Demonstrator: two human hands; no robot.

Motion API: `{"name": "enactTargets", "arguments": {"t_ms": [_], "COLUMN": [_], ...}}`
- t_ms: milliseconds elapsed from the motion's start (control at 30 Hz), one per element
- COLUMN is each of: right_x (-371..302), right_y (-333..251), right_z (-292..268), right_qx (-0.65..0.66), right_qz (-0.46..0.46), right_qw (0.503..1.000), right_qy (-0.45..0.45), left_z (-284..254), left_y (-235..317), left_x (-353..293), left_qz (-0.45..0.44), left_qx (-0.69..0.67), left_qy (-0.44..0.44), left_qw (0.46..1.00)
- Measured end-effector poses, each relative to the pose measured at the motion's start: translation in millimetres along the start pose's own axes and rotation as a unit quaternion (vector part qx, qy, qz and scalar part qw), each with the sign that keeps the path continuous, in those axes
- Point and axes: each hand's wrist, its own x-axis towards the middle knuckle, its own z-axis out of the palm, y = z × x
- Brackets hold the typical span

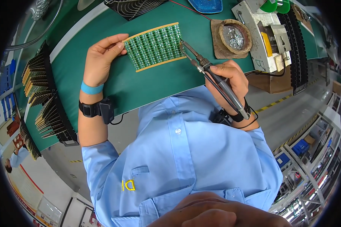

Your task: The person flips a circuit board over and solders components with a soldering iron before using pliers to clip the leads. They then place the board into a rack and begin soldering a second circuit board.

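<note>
My left hand (100, 59) pinches the upper left corner of a green circuit board panel (154, 47) between thumb and fingers. Rows of small parts cover the panel, and tan strips run along its upper and lower edges. In my right hand (233, 78) is a dark soldering iron (224, 90), gripped like a pen, with a thin metal tube fixed alongside its tip. The iron's tip is at the panel's right edge; whether it touches cannot be made out.
Right of the panel, a round pot of silvery solder scraps (235, 37) stands on a brown pad, beside a worn white metal device (264, 38). Black racks of upright boards (41, 92) line the left side. A fan grille (132, 8) and blue tray (206, 5) lie at the back.
</note>
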Motion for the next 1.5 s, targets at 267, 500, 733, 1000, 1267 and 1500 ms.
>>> {"name": "enactTargets", "arguments": {"t_ms": [267, 500, 733, 1000, 1267, 1500], "right_x": [3.7, 6.2, 8.4, 10.6, 11.1, 10.3], "right_y": [2.8, 6.8, 7.7, 3.1, 2.0, -0.5], "right_z": [4.7, 2.7, 1.1, -0.4, 0.0, -2.5], "right_qx": [-0.005, 0.004, 0.003, 0.003, 0.004, 0.001], "right_qz": [-0.005, -0.030, -0.036, -0.008, -0.005, 0.004], "right_qw": [1.000, 1.000, 0.999, 1.000, 1.000, 1.000], "right_qy": [0.007, -0.003, -0.013, -0.013, -0.013, -0.014], "left_z": [0.0, 0.7, 0.2, 0.4, 1.8, 2.4], "left_y": [-0.2, -0.3, -0.6, -0.4, 0.2, -0.3], "left_x": [-0.7, -0.7, -0.4, -0.4, -1.0, -0.8], "left_qz": [0.002, 0.008, 0.015, 0.014, 0.018, 0.021], "left_qx": [0.003, 0.000, 0.004, 0.004, 0.002, -0.001], "left_qy": [-0.001, -0.001, 0.000, 0.000, -0.002, -0.002], "left_qw": [1.000, 1.000, 1.000, 1.000, 1.000, 1.000]}}
